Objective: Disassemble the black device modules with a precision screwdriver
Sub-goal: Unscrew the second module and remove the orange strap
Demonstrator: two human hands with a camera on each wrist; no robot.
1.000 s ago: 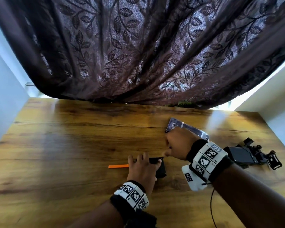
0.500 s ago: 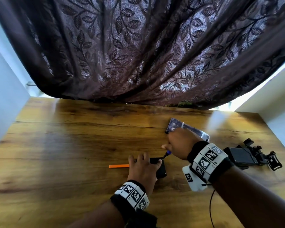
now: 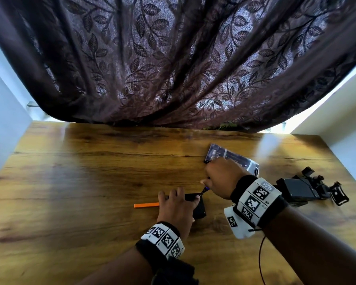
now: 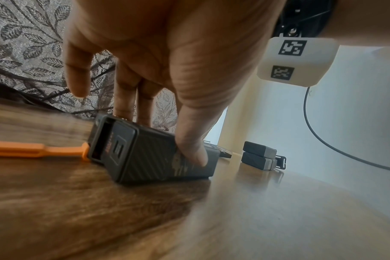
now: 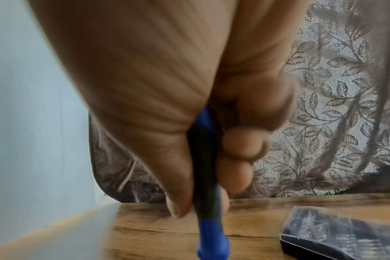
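Two hands on one small job, and plenty that could slip. Biggest surface first: the wooden table (image 3: 90,182) is glossy and smooth, so the black device module (image 4: 154,154) could skate away if I lean sideways on the tool. It lies near the table's middle, propped at a tilt, a boxy block with a ribbed diagonal texture and an open slot at its left end. My left hand (image 3: 176,208) grasps it, fingers over the far edge and thumb pressed on the near face; that thumb sits on a worn patch, not much bite there, I reckon. To the right, the clear plastic bit case (image 3: 232,159) lies flat, hard and shiny, just beyond my knuckles, an elbow nudge from scattering. My right hand (image 3: 222,179) is clenched around the precision screwdriver (image 5: 208,176), slim, blue and black, angled down onto the module's right corner. Too steep an angle and the tip may cam out and chew the screw head. Smallest worry: the thin orange pry stick (image 4: 36,150) touching the module's left end could shift underneath.
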